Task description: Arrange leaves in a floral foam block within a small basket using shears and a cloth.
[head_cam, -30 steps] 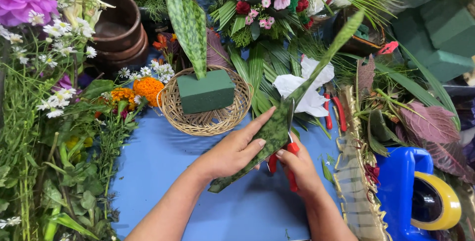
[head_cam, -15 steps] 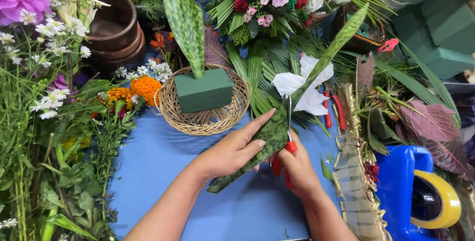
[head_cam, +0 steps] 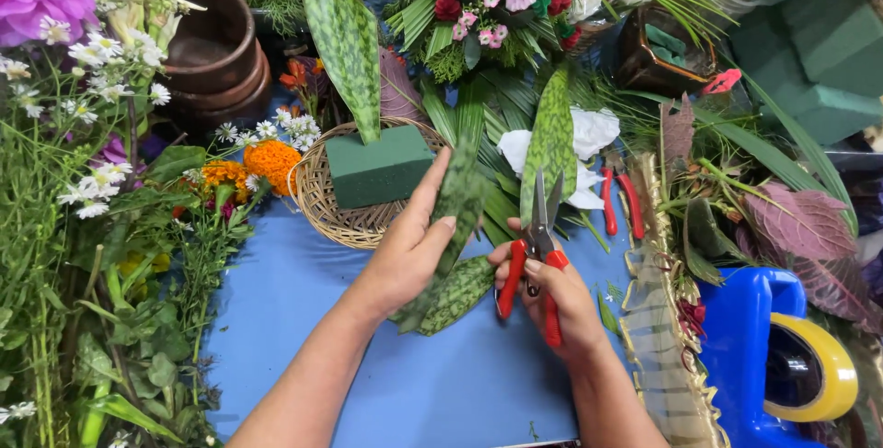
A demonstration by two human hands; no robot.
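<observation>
The left hand [head_cam: 409, 250] is grasping a mottled green leaf [head_cam: 460, 255] while the right hand [head_cam: 556, 296], clenched on red-handled shears [head_cam: 533, 259], is seemingly trimming it, needing careful blade alignment next.

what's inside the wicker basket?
The wicker basket holds a green foam block with one tall mottled leaf standing in its top. The basket floor under the block is covered; the left hand hides the right rim.
</observation>
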